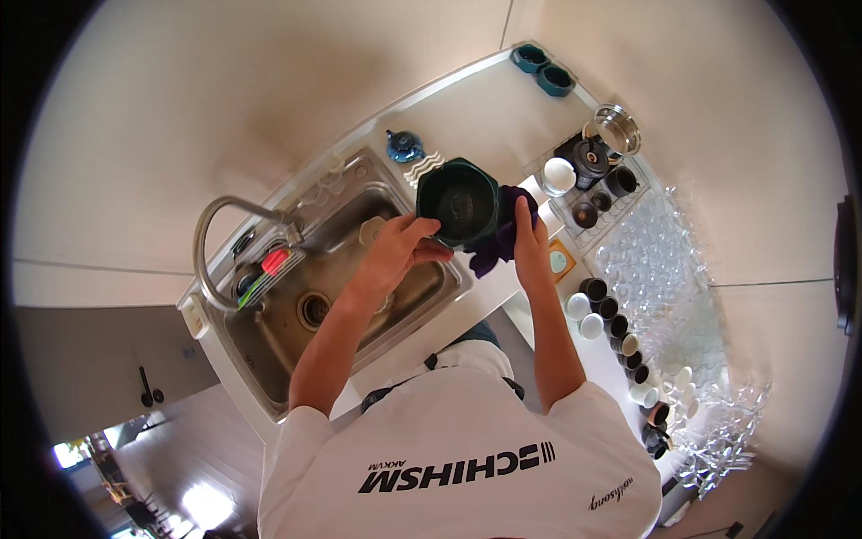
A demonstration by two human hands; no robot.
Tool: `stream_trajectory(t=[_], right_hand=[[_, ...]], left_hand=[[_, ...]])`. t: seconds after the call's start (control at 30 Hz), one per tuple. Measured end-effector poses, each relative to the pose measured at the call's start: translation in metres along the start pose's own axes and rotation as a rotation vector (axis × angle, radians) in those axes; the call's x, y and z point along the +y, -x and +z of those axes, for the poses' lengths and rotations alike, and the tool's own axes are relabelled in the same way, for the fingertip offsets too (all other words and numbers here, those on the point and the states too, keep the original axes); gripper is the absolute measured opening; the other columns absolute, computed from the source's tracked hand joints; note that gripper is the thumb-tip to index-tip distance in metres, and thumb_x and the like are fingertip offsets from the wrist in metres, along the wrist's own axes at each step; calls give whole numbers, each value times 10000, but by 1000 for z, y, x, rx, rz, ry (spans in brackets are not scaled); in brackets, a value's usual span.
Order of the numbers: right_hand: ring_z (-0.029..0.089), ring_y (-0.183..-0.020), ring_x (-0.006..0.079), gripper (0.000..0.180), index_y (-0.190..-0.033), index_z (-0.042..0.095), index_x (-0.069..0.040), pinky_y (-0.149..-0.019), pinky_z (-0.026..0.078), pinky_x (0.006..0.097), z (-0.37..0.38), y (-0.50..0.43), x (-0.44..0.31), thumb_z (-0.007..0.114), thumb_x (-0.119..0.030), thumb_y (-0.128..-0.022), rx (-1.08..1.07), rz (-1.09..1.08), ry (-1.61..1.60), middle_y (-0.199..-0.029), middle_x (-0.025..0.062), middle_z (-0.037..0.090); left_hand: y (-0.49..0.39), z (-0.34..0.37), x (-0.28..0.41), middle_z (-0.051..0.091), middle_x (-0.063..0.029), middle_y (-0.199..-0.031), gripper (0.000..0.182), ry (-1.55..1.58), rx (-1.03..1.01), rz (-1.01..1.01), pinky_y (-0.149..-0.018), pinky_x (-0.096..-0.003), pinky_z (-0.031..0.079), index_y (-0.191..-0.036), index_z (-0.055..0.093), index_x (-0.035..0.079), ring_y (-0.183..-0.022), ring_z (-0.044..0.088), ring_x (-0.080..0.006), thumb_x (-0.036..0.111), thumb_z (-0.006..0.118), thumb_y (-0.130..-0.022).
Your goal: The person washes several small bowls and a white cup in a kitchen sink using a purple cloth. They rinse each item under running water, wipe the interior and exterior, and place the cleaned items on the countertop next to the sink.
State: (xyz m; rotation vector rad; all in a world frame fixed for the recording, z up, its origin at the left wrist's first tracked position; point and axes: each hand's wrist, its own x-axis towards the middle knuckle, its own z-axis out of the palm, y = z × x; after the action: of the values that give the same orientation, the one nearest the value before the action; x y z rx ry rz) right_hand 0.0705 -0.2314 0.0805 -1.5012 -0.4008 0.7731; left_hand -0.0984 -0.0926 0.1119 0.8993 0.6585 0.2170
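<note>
My left hand point(409, 246) grips the lower left rim of a dark green, many-sided bowl point(461, 202), its thumb at the edge. The bowl is held above the right end of the sink, its inside facing up. My right hand point(528, 226) holds a dark purple cloth point(495, 246) bunched against the bowl's right side. A pale piece of dishware point(372, 231) sits in the sink basin, partly hidden behind my left forearm. Two green pots point(555, 80) stand in the counter's far corner.
The steel sink point(269, 377) has a curved faucet point(205, 229) and a utensil rack point(289, 261). A blue glass teapot point(405, 145) stands behind it. At right are a wire rack with a black pot point(590, 162), a white cup point(559, 176), rows of cups point(607, 308) and bubble wrap point(646, 263).
</note>
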Motion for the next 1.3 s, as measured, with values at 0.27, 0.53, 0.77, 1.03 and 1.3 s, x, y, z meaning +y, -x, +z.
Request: stream_trajectory(t=[0.27, 0.53, 0.77, 1.03, 1.3], right_hand=[[643, -827, 112, 533, -1131, 641, -4, -737, 514, 242, -79, -23, 25, 514, -496, -968, 163, 257, -281, -978, 51, 681], [632, -803, 106, 441, -1094, 644, -1, -732, 515, 255, -135, -43, 22, 526, -413, -987, 262, 340, -330, -938, 38, 676], [593, -740, 82, 450, -1031, 664, -8, -670, 492, 242, -165, -68, 16, 498, -425, -998, 303, 439, -320, -870, 23, 664], [679, -879, 208, 438, -1153, 577, 12, -764, 579, 347, -198, -94, 12, 537, -390, -982, 292, 497, -533, -1038, 114, 666], [682, -937, 253, 478, -1214, 540, 27, -807, 579, 366, -208, -120, 11, 521, -394, -987, 211, 626, -542, -1090, 154, 658]], left_hand=[[-175, 56, 24, 622, -171, -995, 395, -170, 123, -3, -800, -341, 563, -1177, 446, -48, -829, 674, -274, 202, 559, -893], [-377, 91, -16, 640, -124, -905, 308, -167, -41, -143, -850, -376, 517, -989, 565, -17, -817, 636, -242, 256, 553, -846], [-487, 130, -47, 611, -149, -969, 268, -173, 5, -222, -813, -404, 521, -956, 485, 12, -822, 677, -293, 249, 533, -843], [-549, 164, -70, 599, -121, -1032, 233, -125, -5, -215, -819, -372, 497, -983, 473, 51, -885, 662, -283, 249, 523, -871], [-580, 192, -84, 642, -136, -927, 254, -82, 62, -211, -684, -342, 518, -971, 531, 16, -724, 668, -247, 249, 510, -874]])
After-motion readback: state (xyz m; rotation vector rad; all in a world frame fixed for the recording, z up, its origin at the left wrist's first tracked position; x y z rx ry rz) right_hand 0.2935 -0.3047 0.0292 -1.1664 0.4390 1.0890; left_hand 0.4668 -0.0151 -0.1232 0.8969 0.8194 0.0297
